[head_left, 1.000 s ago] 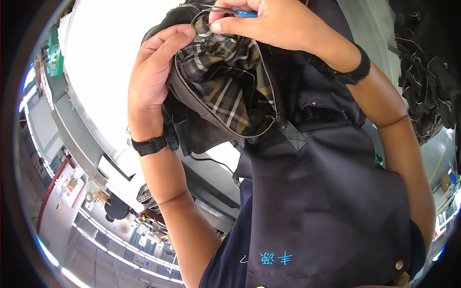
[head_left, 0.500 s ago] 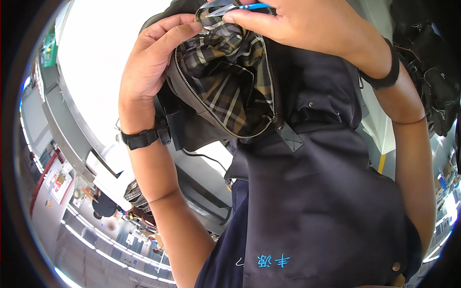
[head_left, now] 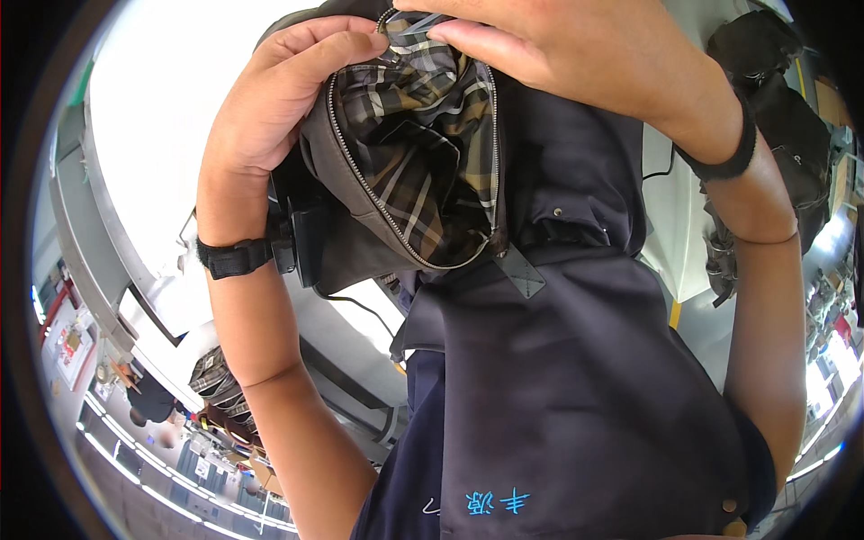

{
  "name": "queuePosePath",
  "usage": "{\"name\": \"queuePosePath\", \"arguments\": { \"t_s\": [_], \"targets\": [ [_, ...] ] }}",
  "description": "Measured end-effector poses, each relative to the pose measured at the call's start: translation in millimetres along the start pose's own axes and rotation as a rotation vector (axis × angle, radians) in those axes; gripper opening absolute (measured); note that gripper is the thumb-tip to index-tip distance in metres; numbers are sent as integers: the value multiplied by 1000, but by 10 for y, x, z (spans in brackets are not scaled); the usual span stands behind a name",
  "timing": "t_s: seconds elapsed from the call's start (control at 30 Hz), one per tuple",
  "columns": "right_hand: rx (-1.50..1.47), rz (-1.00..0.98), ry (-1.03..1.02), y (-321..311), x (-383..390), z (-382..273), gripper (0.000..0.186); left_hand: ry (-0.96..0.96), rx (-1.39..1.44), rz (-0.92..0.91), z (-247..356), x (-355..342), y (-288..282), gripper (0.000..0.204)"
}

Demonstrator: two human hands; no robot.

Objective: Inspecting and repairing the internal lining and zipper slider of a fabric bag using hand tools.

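Scissors [head_left: 418,25] have shifted until only blades show, gripped by the curled right hand [head_left: 589,54], keeping work at the rim of the upper-centre bag [head_left: 409,171], where the left hand [head_left: 270,99] pinches.

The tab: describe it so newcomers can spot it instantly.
Find the open, plaid-lined bag, upper middle. Follow its zip to the lower end, where the tab slants down rightward. Its greyish colour and stitched cross set it apart from the dark apron.
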State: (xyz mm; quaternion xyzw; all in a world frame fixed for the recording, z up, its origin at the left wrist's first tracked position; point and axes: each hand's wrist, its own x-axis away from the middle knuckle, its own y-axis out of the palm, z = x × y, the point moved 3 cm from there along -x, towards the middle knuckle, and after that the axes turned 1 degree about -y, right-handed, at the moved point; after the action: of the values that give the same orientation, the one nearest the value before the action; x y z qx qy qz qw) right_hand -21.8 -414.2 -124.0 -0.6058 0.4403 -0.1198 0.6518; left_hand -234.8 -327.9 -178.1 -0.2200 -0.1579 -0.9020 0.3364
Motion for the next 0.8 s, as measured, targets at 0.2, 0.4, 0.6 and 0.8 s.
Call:
{"name": "queuePosePath", "arguments": {
  "t_s": [0.2, 0.4, 0.6, 0.8],
  "targets": [
    [-45, -10, -18, 23, 10, 27, 13, 34, -7, 5, 0, -21, 17, 25],
    [-5, -35, -17, -23, -16, -28, 12, 18, -28, -13, -17, -33, 27, 23],
    [-11, -40, 1, -20, -25, -45, 10, -36, -21, 0, -62, -46, -30, 23],
    [2, -27, -28, -22, -43, -48, 9, -18, -32, 34, -84, -48, -44, 25]
  ]
}}
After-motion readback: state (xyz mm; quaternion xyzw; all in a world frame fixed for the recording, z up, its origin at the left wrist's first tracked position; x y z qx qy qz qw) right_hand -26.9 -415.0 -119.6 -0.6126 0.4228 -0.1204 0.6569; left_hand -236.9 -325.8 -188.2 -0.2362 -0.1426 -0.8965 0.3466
